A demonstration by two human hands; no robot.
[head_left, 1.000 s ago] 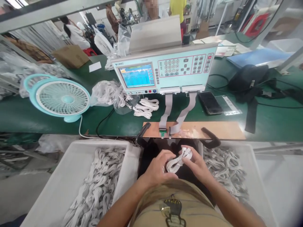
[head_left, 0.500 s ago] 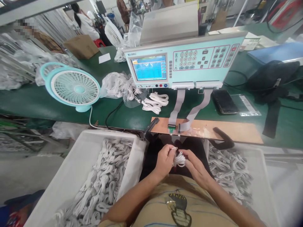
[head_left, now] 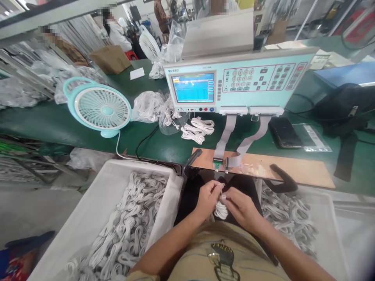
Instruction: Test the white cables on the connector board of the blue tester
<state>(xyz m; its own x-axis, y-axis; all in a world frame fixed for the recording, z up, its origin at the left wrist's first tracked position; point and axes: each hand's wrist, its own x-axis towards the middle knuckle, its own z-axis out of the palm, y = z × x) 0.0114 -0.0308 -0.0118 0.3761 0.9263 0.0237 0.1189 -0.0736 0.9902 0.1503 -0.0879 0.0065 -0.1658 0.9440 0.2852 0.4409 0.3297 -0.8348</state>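
Observation:
A coiled white cable (head_left: 221, 211) hangs between my two hands, just short of the bench edge. My left hand (head_left: 207, 198) is closed with thumb and finger pinching one connector end (head_left: 222, 185) of it. My right hand (head_left: 240, 206) closes around the upper part of the coil, its fingertips touching the cable near a second white end. In front of my hands, two small connectors stick out from the end of the grey ribbon cables (head_left: 225, 136) at the edge of a wooden board (head_left: 272, 166).
A tester with a lit screen (head_left: 193, 89) stands on the green bench. A turquoise fan (head_left: 101, 111), cable bundles (head_left: 197, 130) and a phone (head_left: 284, 132) lie or stand around it. White bins of coiled cables flank me, left (head_left: 117, 166) and right (head_left: 332, 218). A black clamp (head_left: 193, 160) grips the board.
The coil hangs a little lower, and my right fingers have closed in on its top. My left hand keeps its pinch. The whole view has shifted slightly.

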